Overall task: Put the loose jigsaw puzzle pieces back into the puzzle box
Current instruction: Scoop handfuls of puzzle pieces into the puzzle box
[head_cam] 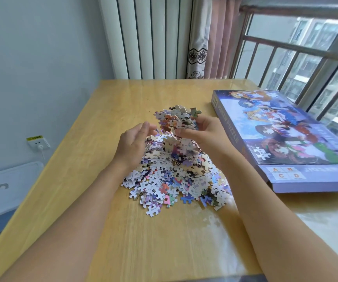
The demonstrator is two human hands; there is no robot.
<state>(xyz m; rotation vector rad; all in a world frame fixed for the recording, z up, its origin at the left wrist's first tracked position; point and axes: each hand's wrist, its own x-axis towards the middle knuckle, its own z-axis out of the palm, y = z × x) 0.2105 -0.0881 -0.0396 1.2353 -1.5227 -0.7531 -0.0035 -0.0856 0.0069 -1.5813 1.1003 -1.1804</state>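
A heap of loose jigsaw pieces (176, 180) lies in the middle of the wooden table (123, 102). My right hand (202, 133) is raised above the heap and grips a clump of pieces (176, 119); a few pieces fall from it, blurred. My left hand (133, 143) is cupped against the left side of the heap, palm turned inward, fingers relaxed. The purple puzzle box (286, 139) with a cartoon picture lies flat to the right of the heap, its lid on.
The box reaches the table's right edge, beside a window with metal railings (298, 49). A radiator (149, 37) and a curtain (210, 37) stand behind the table. A wall socket (39, 142) and a white storage bin (3, 192) are at the left.
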